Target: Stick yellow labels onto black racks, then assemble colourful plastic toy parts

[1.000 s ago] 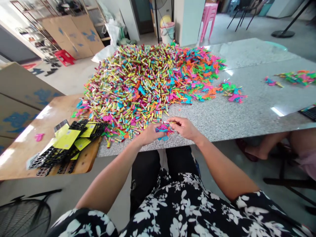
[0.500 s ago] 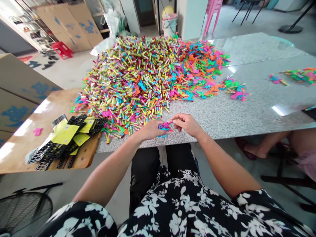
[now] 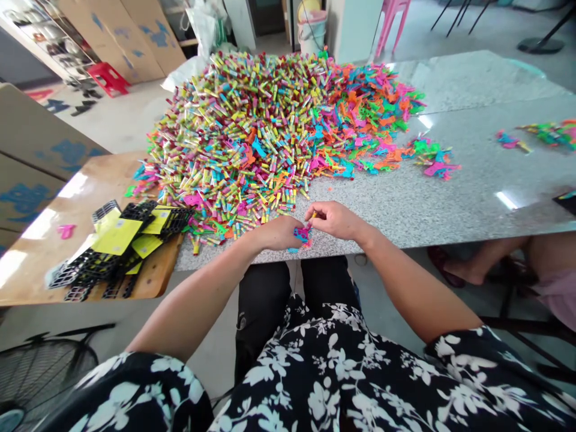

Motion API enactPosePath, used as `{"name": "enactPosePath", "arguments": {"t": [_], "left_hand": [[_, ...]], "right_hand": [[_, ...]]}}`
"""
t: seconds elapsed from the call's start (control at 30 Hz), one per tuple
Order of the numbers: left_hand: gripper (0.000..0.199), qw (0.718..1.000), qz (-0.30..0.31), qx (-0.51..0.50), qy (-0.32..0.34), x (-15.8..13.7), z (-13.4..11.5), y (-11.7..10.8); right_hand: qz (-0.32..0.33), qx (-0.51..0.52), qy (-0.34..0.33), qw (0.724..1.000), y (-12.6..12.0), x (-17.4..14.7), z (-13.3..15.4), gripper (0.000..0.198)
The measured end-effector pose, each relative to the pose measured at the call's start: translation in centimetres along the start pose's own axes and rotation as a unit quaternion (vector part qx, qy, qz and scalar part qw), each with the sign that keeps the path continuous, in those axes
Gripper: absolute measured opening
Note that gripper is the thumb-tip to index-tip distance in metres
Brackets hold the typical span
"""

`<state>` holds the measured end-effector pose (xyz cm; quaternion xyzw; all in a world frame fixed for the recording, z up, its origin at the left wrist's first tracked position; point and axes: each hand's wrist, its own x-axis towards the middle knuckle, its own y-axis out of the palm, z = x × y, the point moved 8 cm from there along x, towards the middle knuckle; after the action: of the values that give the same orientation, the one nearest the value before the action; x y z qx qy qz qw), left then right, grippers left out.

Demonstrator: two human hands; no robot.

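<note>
My left hand is closed around small pink and blue plastic toy guns, which stick out past the fingers above the table's front edge. Close on its right, my right hand pinches a small tube whose yellow end shows; the fingers hide the rest. Behind both hands rises a big heap of small coloured tubes. Joined to its right side is a pile of bright toy guns in pink, orange, green and blue.
Black plastic grids with yellow cards lie stacked on the wooden table at left, near a pink toy gun. Smaller toy groups lie on the granite table. Another person's leg shows at right; a fan stands lower left.
My right hand has shifted slightly left, closer to my left hand. The pink tube between the hands no longer shows; a yellow-ended tube is now at my right fingertips. The view has tilted slightly.
</note>
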<state>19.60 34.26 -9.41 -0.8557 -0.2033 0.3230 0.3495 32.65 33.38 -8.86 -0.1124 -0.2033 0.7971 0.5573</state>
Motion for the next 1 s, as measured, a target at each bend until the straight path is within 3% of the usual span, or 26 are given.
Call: {"name": "enactPosePath", "arguments": {"t": [0.23,0.47,0.63,0.77,0.9,1.0], "left_hand": [[0.012,0.999,0.042,0.018,-0.017,0.7,0.2,0.0],[0.017,0.993,0.113,-0.036,0.019,1.1,0.4,0.6],[0.022,0.993,0.107,-0.046,-0.013,1.7,0.5,1.2],[0.016,0.983,0.122,-0.132,-0.034,1.1,0.3,1.4],[0.043,0.952,0.072,-0.292,-0.06,0.5,1.7,0.8],[0.053,0.924,0.003,-0.374,-0.083,0.7,4.3,0.9]], "right_hand": [[0.014,-0.013,-0.024,1.0,0.4,1.0,1.0,0.015],[0.038,0.128,-0.012,0.991,1.9,0.4,-0.7,0.015],[0.022,0.016,-0.036,0.999,2.0,0.5,0.5,0.01],[0.027,0.006,-0.011,1.0,1.6,0.5,0.0,0.014],[-0.014,0.029,0.022,0.999,0.7,-0.1,-2.1,0.013],[-0.052,0.056,0.04,0.996,0.7,-0.5,-3.7,0.014]]}}
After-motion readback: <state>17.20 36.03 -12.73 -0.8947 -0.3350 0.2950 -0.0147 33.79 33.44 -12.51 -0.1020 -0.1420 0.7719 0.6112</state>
